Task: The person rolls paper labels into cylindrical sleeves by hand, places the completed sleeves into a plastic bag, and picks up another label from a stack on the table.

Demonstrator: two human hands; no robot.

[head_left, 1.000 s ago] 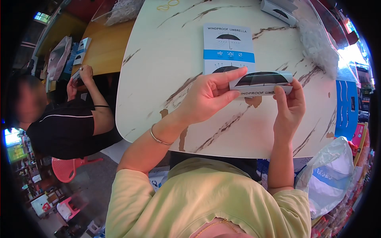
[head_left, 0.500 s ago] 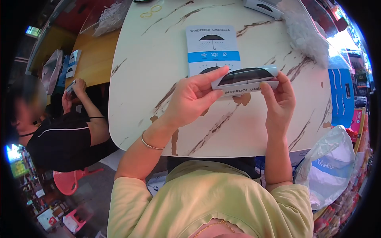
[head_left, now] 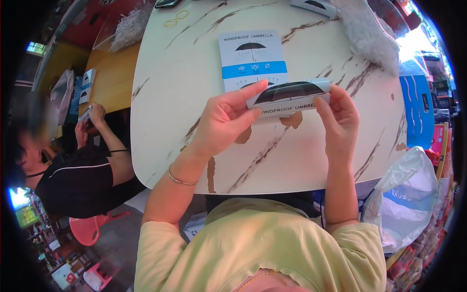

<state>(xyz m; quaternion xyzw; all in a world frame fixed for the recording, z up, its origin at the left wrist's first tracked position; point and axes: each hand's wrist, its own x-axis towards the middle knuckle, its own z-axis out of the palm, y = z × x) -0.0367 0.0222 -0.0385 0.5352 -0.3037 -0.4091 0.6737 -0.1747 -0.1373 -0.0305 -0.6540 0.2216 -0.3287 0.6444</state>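
A curved, partly rolled umbrella leaflet (head_left: 291, 100) with a black umbrella picture and "WINDPROOF UMBRELLA" print is held level between both hands. My left hand (head_left: 226, 117) pinches its left end between thumb and fingers. At its right end, my right hand (head_left: 338, 114) grips with the thumb in front and the fingers behind. Just beyond lies a stack of flat white and blue umbrella leaflets (head_left: 253, 53) on the marbled table (head_left: 194, 165); the held leaflet overlaps its lower edge in view.
Another rolled leaflet (head_left: 316, 7) lies at the far edge beside clear plastic wrapping (head_left: 372, 44). Yellow bands (head_left: 176, 19) rest at the back left. A co-worker (head_left: 80, 175) sits left, holding a small object. A plastic bag (head_left: 404, 199) hangs at the right, near a blue panel (head_left: 417, 112).
The view has shifted, so the table's things appear further left. Both hands still hold the leaflet, whose front flap now shows more of its printed title.
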